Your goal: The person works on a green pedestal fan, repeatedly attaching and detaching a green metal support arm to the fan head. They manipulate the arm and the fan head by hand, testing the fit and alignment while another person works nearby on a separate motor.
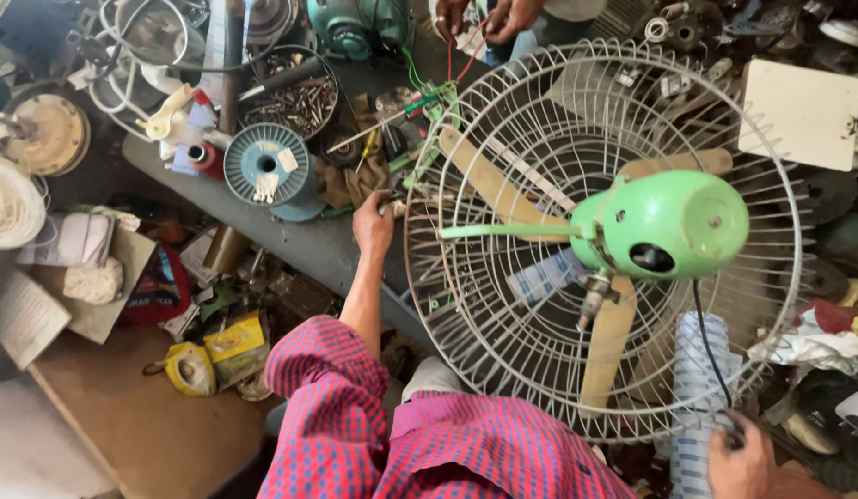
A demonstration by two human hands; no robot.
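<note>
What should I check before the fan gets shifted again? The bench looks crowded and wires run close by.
1. Left hand gripping the wire guard rim: ok.
2. Right hand gripping the guard's lower edge: cannot tell.
3. Black cord free of snags: cannot tell.
4. Red and green wires clear of the guard: not ok, they run beside it.
5. Another person's hands clear of the guard: ok.

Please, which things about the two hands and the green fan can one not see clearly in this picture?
- Head view: left hand fingertips at the wire guard rim; hidden by the hand's back, so its grip is unclear.
- Right hand: cut off by the bottom edge; black cable ends there.
- Green motor housing hides the blade hub.
- Another person's hands: cut by the top edge.
</note>
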